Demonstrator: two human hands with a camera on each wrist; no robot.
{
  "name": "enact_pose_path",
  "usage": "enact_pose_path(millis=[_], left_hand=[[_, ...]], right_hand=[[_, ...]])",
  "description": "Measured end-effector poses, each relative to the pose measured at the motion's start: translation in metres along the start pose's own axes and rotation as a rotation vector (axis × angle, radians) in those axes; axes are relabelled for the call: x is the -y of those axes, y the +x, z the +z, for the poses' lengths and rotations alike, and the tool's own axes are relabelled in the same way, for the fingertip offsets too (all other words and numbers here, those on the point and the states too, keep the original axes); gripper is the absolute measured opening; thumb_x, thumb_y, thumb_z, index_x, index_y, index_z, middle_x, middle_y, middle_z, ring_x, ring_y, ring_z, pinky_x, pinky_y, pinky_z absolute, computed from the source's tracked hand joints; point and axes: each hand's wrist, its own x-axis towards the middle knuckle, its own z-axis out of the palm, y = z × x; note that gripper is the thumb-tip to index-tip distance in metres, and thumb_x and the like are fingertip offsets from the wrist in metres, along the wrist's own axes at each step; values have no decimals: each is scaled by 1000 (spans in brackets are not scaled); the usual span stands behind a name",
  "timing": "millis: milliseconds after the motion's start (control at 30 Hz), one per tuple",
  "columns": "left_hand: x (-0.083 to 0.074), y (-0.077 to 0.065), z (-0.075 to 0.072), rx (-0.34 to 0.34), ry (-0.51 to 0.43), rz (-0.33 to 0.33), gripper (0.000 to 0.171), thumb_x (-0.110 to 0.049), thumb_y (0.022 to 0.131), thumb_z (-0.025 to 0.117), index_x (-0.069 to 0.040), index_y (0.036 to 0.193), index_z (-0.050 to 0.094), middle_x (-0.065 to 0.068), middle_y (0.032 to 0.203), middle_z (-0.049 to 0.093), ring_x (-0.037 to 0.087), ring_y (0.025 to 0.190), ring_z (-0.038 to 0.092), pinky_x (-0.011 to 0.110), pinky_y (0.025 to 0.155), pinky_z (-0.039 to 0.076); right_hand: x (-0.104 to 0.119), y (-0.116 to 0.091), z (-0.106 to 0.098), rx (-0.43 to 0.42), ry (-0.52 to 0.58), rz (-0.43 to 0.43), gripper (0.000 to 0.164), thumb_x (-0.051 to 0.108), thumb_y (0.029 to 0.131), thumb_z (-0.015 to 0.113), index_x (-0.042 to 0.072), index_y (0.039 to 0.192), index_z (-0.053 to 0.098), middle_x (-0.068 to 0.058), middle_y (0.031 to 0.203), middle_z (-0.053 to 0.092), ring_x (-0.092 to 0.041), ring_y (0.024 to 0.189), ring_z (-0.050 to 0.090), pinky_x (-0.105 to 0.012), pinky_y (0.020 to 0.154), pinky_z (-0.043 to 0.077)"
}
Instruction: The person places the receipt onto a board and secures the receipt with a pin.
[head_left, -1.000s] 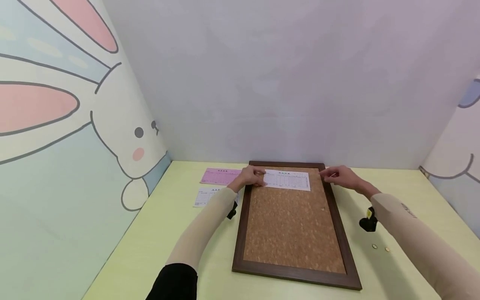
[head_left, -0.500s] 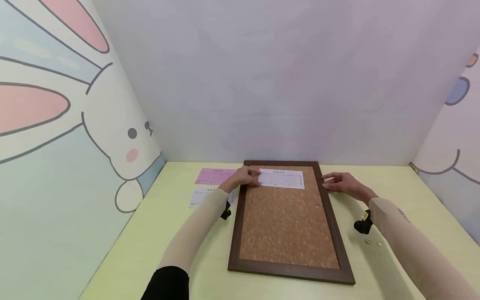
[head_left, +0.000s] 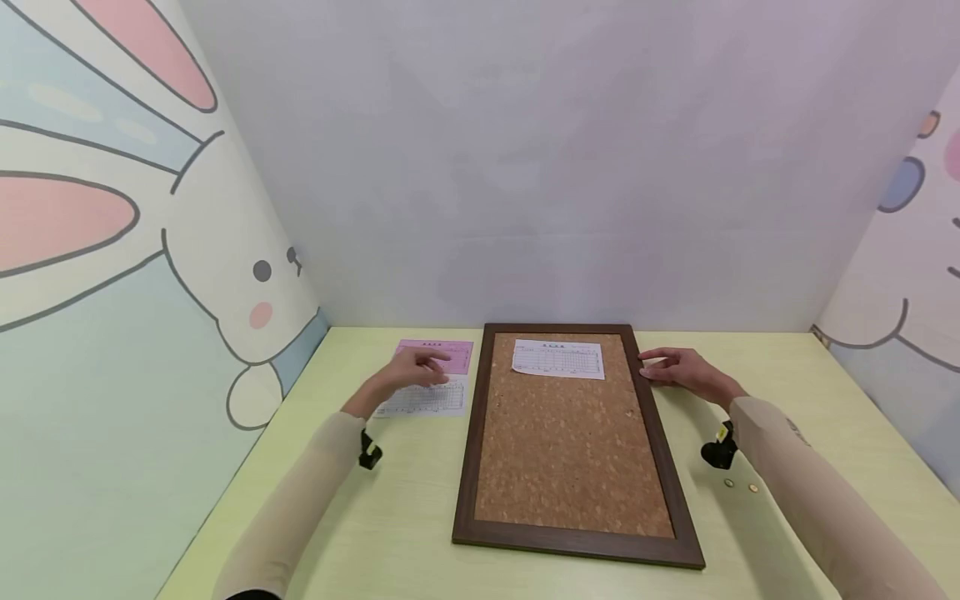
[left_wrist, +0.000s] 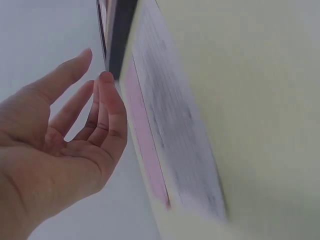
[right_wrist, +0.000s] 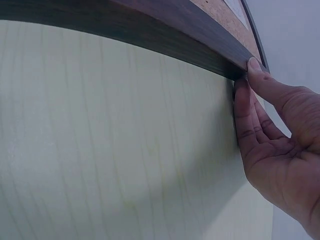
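Note:
In the head view a dark-framed cork board [head_left: 573,458] lies on the pale table, and a white printed slip [head_left: 558,360] lies near its top. My left hand [head_left: 411,369], fingers loosely bent and holding nothing, hovers over a pink slip [head_left: 459,357] and a second white slip [head_left: 431,402] left of the board. The left wrist view has the pink slip [left_wrist: 145,135] and the white one [left_wrist: 172,115] beside that hand. At the upper right side of the board, my right hand [head_left: 686,372] pinches the wooden frame [right_wrist: 150,30], thumb on its top edge and fingers against its side.
Two small round brass-coloured pieces [head_left: 741,486] lie on the table right of the board. Tiny shiny spots [head_left: 628,412] show on the cork. A grey wall [head_left: 555,167] rises behind the board, with cartoon-painted side walls [head_left: 255,292] left and right.
My left hand has left the slip on the board and moved left over the loose slips. My right hand has settled on the right side of the frame.

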Motion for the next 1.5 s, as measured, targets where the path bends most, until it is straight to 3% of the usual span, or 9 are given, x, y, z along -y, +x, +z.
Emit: enact_pose_path(millis=[333, 500, 600, 833, 1033, 1233, 1500], left_hand=[[48, -40, -41, -120, 76, -108, 53, -16, 93, 74, 2, 141, 57, 12, 105, 65, 16, 86, 54, 27, 76, 48], [69, -56, -47, -132, 51, -174, 58, -15, 91, 77, 3, 142, 56, 9, 100, 62, 17, 81, 50, 26, 69, 45], [77, -60, -46, -121, 34, -175, 61, -13, 89, 79, 5, 142, 54, 8, 100, 61, 17, 80, 50, 26, 66, 44], [79, -57, -40, -99, 51, -179, 66, -14, 87, 81, 4, 144, 53, 8, 102, 55, 18, 85, 47, 24, 66, 42], [76, -55, -37, -127, 80, -187, 67, -12, 84, 83, 3, 143, 54, 8, 98, 53, 19, 84, 45, 26, 66, 39], [71, -57, -41, -132, 110, -195, 73, -11, 85, 82, 3, 148, 48, 9, 101, 53, 20, 88, 45, 27, 68, 39], [62, -55, -48, -127, 166, -196, 66, -12, 85, 82, 3, 144, 54, 7, 95, 52, 19, 85, 46, 28, 68, 37]], right_hand=[[0, 2, -3, -24, -15, 5, 59, 14, 102, 63, -14, 148, 39, 0, 109, 74, -1, 90, 68, -23, 82, 56], [4, 5, 3, -35, -1, 33, 58, 15, 101, 65, -14, 146, 42, 5, 102, 76, -2, 86, 67, -23, 79, 56], [6, 5, 7, -48, 0, 36, 58, 15, 101, 65, -14, 146, 43, 5, 100, 75, -3, 85, 67, -24, 78, 56], [4, -3, 7, -56, -32, 19, 57, 16, 102, 63, -13, 147, 42, 0, 110, 73, -4, 87, 66, -24, 79, 56], [2, -6, 5, -50, -47, 13, 56, 19, 103, 62, -12, 147, 43, -2, 114, 72, -5, 89, 65, -25, 80, 55], [0, -7, 9, -64, -19, 7, 53, 17, 104, 61, -13, 144, 46, 1, 113, 71, -3, 89, 65, -23, 80, 55], [-1, -10, 14, -84, 12, 4, 50, 16, 103, 61, -14, 141, 49, 5, 109, 72, -1, 89, 65, -22, 80, 55]])
